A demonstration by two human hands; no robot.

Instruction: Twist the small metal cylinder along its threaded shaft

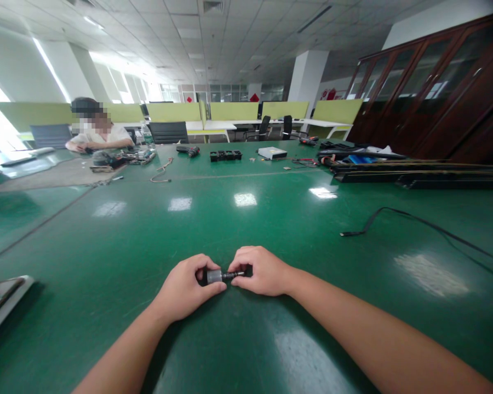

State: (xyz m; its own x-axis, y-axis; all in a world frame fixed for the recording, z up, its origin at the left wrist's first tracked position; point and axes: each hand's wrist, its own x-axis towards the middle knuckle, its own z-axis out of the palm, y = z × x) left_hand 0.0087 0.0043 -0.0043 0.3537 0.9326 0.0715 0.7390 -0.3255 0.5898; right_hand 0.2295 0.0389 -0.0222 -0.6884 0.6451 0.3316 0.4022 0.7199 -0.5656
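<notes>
My left hand (185, 287) is curled round a small grey and black cylindrical part (214, 276), gripping its thicker end. My right hand (259, 270) pinches the thin dark shaft (235, 274) that sticks out of the same part toward the right. Both hands rest on the glossy green table (246, 219) near its front edge, knuckles almost touching. The far end of the part is hidden inside my left fingers.
A black cable (398, 214) trails across the table at the right. A flat white-edged device (0, 301) lies at the left edge. Far back lie long black rails (414, 172), a white box (272, 152), black parts (225, 156) and a seated person (96, 134) working.
</notes>
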